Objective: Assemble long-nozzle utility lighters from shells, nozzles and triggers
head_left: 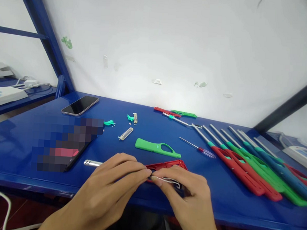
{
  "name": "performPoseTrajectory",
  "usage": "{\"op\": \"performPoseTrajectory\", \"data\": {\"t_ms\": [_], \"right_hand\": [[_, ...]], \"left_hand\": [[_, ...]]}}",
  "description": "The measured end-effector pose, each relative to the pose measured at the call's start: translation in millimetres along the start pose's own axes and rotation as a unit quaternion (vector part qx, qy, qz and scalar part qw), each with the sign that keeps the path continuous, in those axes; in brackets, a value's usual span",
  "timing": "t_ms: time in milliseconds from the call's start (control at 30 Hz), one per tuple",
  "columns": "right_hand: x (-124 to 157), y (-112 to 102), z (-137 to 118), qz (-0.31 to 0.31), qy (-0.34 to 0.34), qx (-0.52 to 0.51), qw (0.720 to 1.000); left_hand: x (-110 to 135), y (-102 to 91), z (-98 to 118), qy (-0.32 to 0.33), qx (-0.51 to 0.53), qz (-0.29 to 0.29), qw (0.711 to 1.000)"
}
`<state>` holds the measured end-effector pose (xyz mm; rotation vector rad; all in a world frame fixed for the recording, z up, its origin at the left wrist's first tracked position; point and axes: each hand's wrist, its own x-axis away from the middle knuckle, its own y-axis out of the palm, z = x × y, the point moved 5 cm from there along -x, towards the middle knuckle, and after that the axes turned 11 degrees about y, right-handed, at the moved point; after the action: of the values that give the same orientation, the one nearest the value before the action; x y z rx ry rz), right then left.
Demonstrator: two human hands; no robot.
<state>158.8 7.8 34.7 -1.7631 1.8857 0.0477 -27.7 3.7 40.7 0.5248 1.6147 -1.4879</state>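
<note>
The opened red casing (166, 163) of a long-necked gas lighter lies at the table's front, between my hands. Its metal tube (92, 163) sticks out to the left from under my left hand (115, 182). Those left fingers are closed together on the lighter, fingertips at the casing's left part. My right hand (188, 186) pinches a thin white wire (171, 180) that loops over the casing. Both sets of fingertips nearly meet, hiding the inner parts there. Just beyond lies a loose green casing half (147, 146).
Several assembled lighters (240, 169) lie on the right, beside a screwdriver (199, 149). Clear fuel tanks (126, 133) and teal triggers (109, 123) lie mid-table. A phone (80, 105) is back left; a partly blurred dark item (80, 152) sits nearer. Behind are casing parts (184, 113) and a wall.
</note>
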Motion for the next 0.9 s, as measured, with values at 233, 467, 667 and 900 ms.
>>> {"op": "performPoseTrajectory", "data": {"t_ms": [233,467,667,900], "right_hand": [[1.4,0.1,2.0,0.007,0.000,0.007,1.000],[-0.1,-2.0,0.5,-0.003,-0.008,0.002,1.000],[-0.4,-1.0,-4.2,0.006,-0.042,0.027,0.999],[1.6,1.4,-0.4,0.002,-0.011,0.016,1.000]], "left_hand": [[2.1,1.1,1.6,0.009,-0.014,-0.006,1.000],[-6.5,0.3,-3.0,-0.018,0.025,0.045,0.999],[-6.6,0.4,-0.4,-0.011,-0.008,0.025,1.000],[-4.6,1.9,1.3,-0.008,-0.031,0.025,0.999]]}}
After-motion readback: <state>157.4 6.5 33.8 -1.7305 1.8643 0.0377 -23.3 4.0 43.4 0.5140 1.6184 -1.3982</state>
